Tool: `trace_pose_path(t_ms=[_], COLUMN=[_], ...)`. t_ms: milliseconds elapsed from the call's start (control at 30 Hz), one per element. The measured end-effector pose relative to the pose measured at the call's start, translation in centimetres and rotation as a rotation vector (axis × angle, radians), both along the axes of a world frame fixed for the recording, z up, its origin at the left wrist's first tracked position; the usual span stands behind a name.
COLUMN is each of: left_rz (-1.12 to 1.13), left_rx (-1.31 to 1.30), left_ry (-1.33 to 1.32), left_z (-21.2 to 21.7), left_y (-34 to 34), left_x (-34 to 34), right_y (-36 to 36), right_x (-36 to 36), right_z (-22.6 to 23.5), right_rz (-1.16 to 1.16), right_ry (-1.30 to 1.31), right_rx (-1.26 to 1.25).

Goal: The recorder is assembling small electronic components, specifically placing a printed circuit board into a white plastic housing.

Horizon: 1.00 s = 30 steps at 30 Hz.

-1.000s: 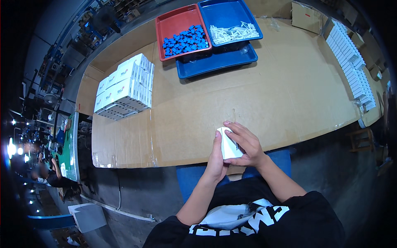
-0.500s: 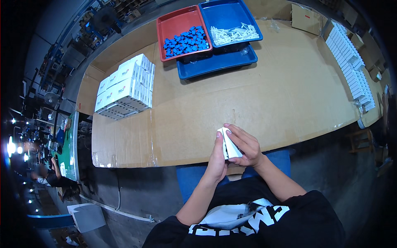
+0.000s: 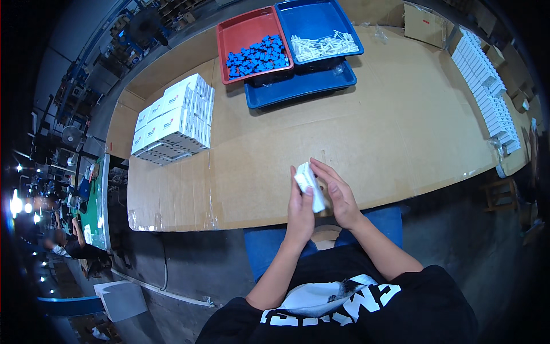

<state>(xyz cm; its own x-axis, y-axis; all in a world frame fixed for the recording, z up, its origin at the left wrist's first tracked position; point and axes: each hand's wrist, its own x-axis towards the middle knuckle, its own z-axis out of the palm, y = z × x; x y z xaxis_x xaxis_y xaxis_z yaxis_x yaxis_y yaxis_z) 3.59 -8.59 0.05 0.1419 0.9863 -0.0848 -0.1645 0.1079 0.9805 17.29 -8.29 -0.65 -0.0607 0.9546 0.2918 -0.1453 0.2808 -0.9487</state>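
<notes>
A small white box (image 3: 311,192) is held upright and slightly tilted above the near edge of the table. My left hand (image 3: 299,213) grips it, with the thumb across the near face and the fingers behind its left side. Beside it on the right, my right hand (image 3: 341,200) has its fingers stretched out, the fingertips close to the box's upper edge. Whether those fingertips touch the box I cannot tell.
On the cardboard-covered table (image 3: 366,143), a stack of white boxes (image 3: 172,123) stands left. At the back are a red tray (image 3: 246,31) of blue pieces, a blue tray (image 3: 309,17) of white sticks and a lower blue tray (image 3: 303,92). More white boxes (image 3: 487,92) line the right edge.
My right hand has loosened from the box and its fingers have straightened. The box has turned in my left hand and moved slightly up, away from me.
</notes>
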Motion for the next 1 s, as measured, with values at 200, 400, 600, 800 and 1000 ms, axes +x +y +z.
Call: trace_pose_path(t_ms=[200, 400, 600, 800, 1000], left_rz=[0.022, 0.038, 0.063, 0.120, 0.161], left_rx=[-0.158, -0.180, -0.130, -0.145, -0.117], left_ry=[-0.039, 0.017, 0.045, 0.022, 0.032], left_z=[-1.1, 0.4, -0.1, 0.3, -0.7], left_y=[0.7, 0.4, 0.4, 0.2, 0.3], left_x=[-1.7, -0.6, -0.1, 0.0, -0.2], right_y=[-0.6, -0.4, -0.3, -0.7, -1.0], right_x=[0.3, 0.2, -0.1, -0.6, -0.7], right_z=[0.7, -1.2, -3.0, -2.6, -2.5], right_rz=[0.050, -0.088, -0.191, -0.193, -0.169], right_ry=[-0.371, -0.516, -0.604, -0.662, -0.709], right_rx=[0.185, 0.343, 0.480, 0.479, 0.457])
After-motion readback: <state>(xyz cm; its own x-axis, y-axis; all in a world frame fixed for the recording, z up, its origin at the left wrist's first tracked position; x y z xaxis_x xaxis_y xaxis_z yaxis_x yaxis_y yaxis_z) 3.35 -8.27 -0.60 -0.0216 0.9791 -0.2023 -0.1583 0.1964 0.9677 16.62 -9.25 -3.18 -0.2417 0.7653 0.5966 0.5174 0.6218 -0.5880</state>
